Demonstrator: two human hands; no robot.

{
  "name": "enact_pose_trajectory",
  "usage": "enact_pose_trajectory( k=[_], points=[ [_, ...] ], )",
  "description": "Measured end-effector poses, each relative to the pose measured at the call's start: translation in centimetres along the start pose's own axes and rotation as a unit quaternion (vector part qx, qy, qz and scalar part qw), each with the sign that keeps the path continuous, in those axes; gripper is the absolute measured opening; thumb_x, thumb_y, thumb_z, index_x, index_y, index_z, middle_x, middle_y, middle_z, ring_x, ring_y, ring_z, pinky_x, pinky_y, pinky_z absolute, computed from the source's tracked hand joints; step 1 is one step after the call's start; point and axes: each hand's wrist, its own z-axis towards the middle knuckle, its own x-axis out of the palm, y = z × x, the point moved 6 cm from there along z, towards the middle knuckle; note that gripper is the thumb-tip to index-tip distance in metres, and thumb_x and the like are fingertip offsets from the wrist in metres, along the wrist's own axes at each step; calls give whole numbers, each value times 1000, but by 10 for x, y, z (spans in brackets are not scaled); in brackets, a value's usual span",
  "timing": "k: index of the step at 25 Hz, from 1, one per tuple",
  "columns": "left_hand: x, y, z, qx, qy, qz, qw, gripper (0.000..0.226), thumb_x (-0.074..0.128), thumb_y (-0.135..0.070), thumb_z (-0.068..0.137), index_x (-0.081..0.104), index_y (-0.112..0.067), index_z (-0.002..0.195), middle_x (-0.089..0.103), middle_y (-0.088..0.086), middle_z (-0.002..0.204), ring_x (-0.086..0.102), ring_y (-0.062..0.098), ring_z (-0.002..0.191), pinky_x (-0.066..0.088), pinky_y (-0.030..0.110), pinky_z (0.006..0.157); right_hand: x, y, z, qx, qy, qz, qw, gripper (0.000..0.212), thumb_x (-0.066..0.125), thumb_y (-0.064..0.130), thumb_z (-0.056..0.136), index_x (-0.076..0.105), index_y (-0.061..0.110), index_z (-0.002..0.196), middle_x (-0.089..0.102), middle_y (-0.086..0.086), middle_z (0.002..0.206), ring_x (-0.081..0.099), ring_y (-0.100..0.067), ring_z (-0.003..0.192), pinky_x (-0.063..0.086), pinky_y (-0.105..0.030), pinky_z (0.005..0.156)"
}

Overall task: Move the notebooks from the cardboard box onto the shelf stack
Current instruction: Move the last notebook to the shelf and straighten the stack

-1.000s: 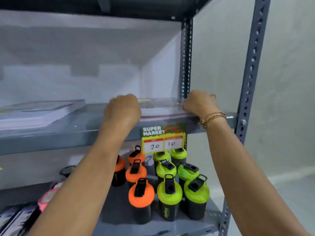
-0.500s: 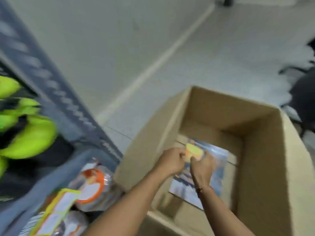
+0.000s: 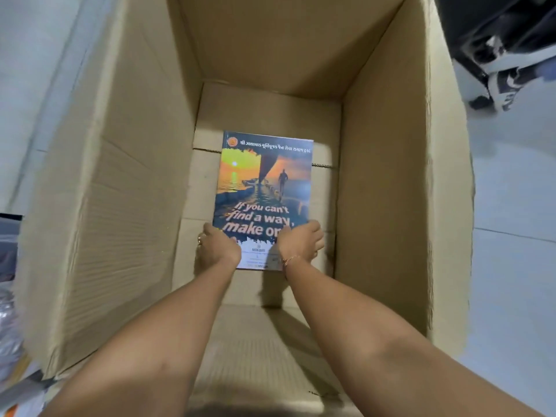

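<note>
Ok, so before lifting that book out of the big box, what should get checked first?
1. Left hand on the notebook: ok, at its near left corner.
2. Right hand on it: ok, at its near right corner.
3. Fingers hooked under the near edge: cannot tell.
4. Nothing lying on the cover: ok.
5. Way up past the cardboard box walls: ok, open top.
6. More notebooks underneath: cannot tell; only one shows.

Both hands gripping notebook point(image 3: 262, 188), inside cardboard box point(image 3: 114, 191)
</note>
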Motion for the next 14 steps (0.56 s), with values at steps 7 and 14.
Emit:
enact_pose_trajectory(
  k=[7,14],
  points=[
    [-76,-19,-30,119,-61,77,988,30,53,2,86,64,1,113,62,24,122,55,39,116,48,40,96,-40,29,-30,48,-30,120,991,30,52,14,84,59,3,111,48,-16,132,37,-35,124,37,-44,101],
    [-264,10,-185,329,-347,-143,867,32,56,-4,87,61,-5,118,60,18,108,60,36,98,49,41,86,-156,120,-192,-289,-168,344,878,45,63,22,76,60,-12,105,56,-28,110,51,-37,107,38,-37,94]
  ],
)
